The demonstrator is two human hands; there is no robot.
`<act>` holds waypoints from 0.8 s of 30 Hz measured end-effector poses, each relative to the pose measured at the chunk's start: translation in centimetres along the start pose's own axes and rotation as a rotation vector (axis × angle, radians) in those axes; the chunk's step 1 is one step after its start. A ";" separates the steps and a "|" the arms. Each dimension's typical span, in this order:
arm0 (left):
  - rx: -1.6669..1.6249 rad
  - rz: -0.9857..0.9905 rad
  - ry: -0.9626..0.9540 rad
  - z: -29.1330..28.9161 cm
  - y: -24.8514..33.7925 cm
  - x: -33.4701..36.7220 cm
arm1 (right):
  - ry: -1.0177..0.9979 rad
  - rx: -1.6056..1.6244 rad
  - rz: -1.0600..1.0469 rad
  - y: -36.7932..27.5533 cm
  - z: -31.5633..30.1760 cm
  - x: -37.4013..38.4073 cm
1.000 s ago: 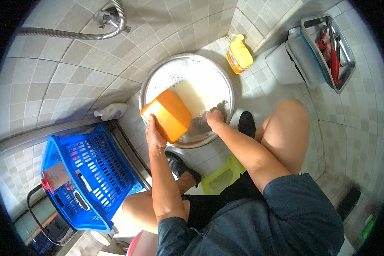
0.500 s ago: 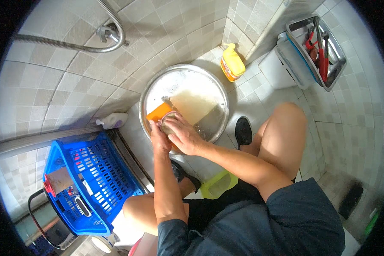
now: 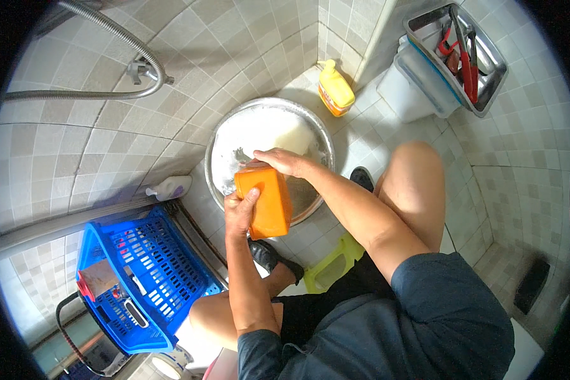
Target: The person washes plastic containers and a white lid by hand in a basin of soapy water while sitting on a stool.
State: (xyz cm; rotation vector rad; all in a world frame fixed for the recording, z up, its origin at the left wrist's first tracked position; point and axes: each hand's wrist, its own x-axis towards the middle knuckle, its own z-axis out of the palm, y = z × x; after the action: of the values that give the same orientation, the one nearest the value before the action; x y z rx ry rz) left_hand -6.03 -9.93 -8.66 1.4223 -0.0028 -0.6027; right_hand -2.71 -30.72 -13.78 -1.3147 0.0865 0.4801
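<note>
An orange plastic container (image 3: 269,206), boxy with flat sides, is raised over the near left part of a wide metal basin (image 3: 328,145). My left hand (image 3: 239,212) grips its left side, the thumb lying on the upper face. At the container's far end is my right hand (image 3: 284,162), touching or very close to it; its fingers are partly hidden there, and whether they hold something cannot be made out. White foam (image 3: 269,126) and cloudy water lie in the basin beyond both hands.
A yellow bottle (image 3: 336,88) stands behind the basin at right, a white bottle (image 3: 170,188) at left. A blue basket (image 3: 171,259) is at near left. Tools lie in a metal tray (image 3: 494,82) on a bin (image 3: 408,92). A shower hose (image 3: 82,95) hangs upper left.
The orange container has come up out of the basin toward me and turned, its flat face now upward. My right hand has moved from its round mouth to the far end.
</note>
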 end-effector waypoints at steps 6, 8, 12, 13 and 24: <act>-0.019 0.041 0.018 -0.2 2.1 -0.3 | 0.213 0.500 0.396 2.0 -1.2 -0.5; -0.020 0.153 0.064 -1.3 1.6 -0.4 | 0.187 0.708 0.330 2.5 1.4 -1.1; -0.044 0.259 0.087 -0.4 0.5 1.1 | 0.160 0.998 0.331 5.6 -0.1 -2.6; -0.053 0.275 0.121 -0.4 0.1 1.2 | 0.119 1.113 0.377 6.2 0.1 -2.8; -0.091 -0.126 -0.275 -1.1 1.4 0.0 | 0.103 1.108 0.051 6.5 -3.2 -2.0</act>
State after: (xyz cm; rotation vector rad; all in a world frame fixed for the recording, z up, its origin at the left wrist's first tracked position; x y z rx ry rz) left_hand -5.10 -8.93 -7.56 1.2486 -0.1028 -0.8889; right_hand -6.38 -33.18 -19.85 -0.2466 0.4094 0.3153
